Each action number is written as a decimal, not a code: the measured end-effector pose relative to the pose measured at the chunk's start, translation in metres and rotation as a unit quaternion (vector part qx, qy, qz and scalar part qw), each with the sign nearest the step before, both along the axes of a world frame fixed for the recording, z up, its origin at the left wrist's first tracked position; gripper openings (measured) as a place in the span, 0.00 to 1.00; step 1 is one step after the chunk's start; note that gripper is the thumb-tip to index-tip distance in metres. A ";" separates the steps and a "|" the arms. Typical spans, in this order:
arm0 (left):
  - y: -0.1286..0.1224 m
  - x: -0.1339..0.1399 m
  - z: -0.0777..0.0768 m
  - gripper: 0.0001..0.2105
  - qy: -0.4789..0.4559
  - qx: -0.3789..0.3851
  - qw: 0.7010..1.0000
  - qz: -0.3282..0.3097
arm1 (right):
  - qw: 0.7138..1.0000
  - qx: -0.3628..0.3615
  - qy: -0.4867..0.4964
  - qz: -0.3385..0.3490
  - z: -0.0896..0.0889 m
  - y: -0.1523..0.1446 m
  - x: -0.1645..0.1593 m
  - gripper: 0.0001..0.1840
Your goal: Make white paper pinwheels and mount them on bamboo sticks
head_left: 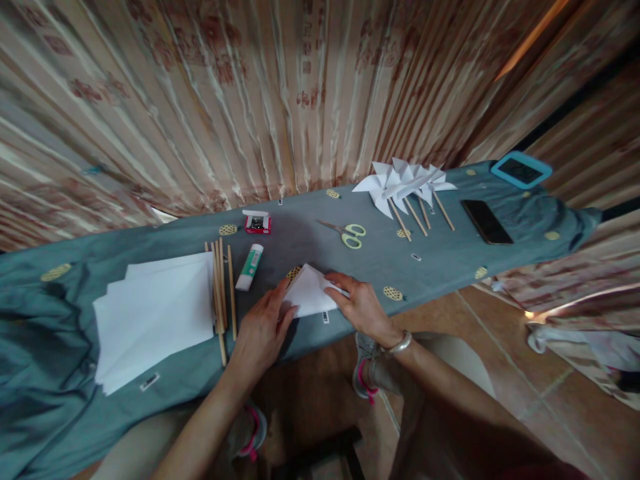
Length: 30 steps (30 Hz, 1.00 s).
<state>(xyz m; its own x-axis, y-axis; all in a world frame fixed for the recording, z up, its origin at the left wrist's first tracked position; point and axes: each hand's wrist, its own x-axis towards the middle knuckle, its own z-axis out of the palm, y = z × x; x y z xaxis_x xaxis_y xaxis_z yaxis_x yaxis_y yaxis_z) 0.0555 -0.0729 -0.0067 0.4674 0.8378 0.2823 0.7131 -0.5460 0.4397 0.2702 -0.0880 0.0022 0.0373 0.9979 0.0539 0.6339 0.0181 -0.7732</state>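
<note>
- curtains (310, 100) up behind, green cloth (300, 227) below
- head view: folded paper (313, 295) on the cloth, near its front edge
- left hand (263, 327) holding its left side, right hand (364, 307) pinching the right corner
- glue (250, 267) and scissors (345, 231) beyond, stack (155, 313) and sticks (218, 287) off left

Two hands show, one left (263, 327) and one right (364, 308), with one folded paper (313, 295). One counter (305, 230) carries one glue stick (250, 268), one pair of scissors (345, 231), one box (258, 225), one phone (487, 222) and one blue-framed device (521, 170). One stack (160, 300) has at least three sheets; overlap hides the exact count. Loose sticks (232, 293) number at least four, partly bunched. Four more sticks (416, 217) belong to pinwheels (400, 183) too overlapped to count surely. There are two shoes (367, 347) and one bracelet (399, 343).
</note>
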 end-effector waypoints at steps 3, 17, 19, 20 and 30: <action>0.001 -0.001 0.001 0.20 0.024 0.009 1.000 0.000 | 1.000 -0.002 -0.016 -0.012 0.000 0.004 -0.001 0.14; -0.038 0.038 0.000 0.25 0.125 0.095 0.982 -0.103 | 0.998 -0.012 -0.049 -0.034 -0.001 0.011 -0.003 0.14; -0.042 0.041 -0.004 0.28 0.131 0.084 0.983 -0.100 | 0.998 -0.014 -0.049 -0.034 -0.001 0.012 -0.003 0.14; -0.043 0.041 -0.005 0.28 0.133 0.080 0.983 -0.098 | 0.998 -0.014 -0.050 -0.035 -0.001 0.012 -0.003 0.14; -0.041 0.041 -0.008 0.29 0.160 0.078 0.980 -0.094 | 0.996 -0.022 -0.071 -0.042 -0.002 0.014 -0.004 0.14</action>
